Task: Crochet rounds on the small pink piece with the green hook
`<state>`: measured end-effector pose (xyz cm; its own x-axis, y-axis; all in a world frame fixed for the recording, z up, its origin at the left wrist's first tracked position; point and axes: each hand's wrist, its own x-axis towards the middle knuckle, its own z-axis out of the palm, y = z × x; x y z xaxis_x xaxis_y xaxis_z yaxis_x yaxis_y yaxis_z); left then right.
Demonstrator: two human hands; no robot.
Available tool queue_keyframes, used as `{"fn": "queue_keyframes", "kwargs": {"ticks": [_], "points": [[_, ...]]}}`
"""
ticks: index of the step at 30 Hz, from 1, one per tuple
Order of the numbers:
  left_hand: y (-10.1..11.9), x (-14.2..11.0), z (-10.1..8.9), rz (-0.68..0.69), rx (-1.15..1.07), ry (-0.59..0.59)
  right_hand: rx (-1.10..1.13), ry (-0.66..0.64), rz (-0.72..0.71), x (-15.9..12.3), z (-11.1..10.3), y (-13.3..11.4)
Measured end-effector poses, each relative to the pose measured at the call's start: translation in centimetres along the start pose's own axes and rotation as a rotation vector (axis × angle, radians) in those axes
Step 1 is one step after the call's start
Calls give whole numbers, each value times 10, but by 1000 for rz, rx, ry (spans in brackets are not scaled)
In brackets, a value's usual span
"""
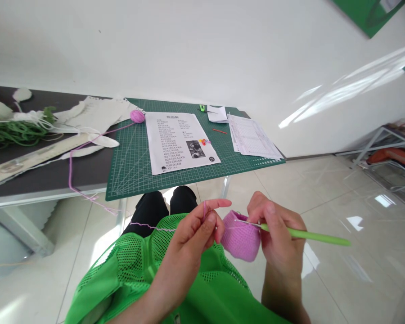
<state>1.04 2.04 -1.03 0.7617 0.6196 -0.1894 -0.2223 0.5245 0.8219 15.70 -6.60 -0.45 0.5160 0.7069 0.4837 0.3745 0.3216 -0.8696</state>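
A pink, cup-shaped crochet piece (242, 243) hangs between my hands above my lap. My right hand (278, 225) grips a crochet hook (319, 236) by its light green handle. The hook's metal tip lies across the top edge of the piece. My left hand (200, 227) is closed beside the piece's left side, thumb and fingers pinched, with the index finger stretched out. Pink yarn (151, 226) loops round that index finger and runs left to a pink ball (137, 116) on the table. Whether the left fingers also touch the piece is hard to see.
A printed pattern sheet (172, 157) lies on a green cutting mat (131, 180), with stitch markers (204, 141) on it. Further right are a red stick (219, 131) and stacked papers (253, 137). Green yarn (16, 130) and white knitted pieces (87, 112) cover the table's left part.
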Motion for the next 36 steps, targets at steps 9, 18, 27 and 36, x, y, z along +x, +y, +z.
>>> {"fn": "queue_keyframes", "kwargs": {"ticks": [9, 18, 27, 36], "points": [[2, -2, 0, -13, -50, -2, 5, -5, -5, 1, 2, -4], [-2, -2, -3, 9, -75, -42, 18, -4, -19, -1, 2, -2], [0, -4, -1, 2, -72, -40, 27, -8, -5, 0, 3, -4], [-1, -3, -2, 16, -86, -60, 40, 10, -4, -2, 5, -3]]}}
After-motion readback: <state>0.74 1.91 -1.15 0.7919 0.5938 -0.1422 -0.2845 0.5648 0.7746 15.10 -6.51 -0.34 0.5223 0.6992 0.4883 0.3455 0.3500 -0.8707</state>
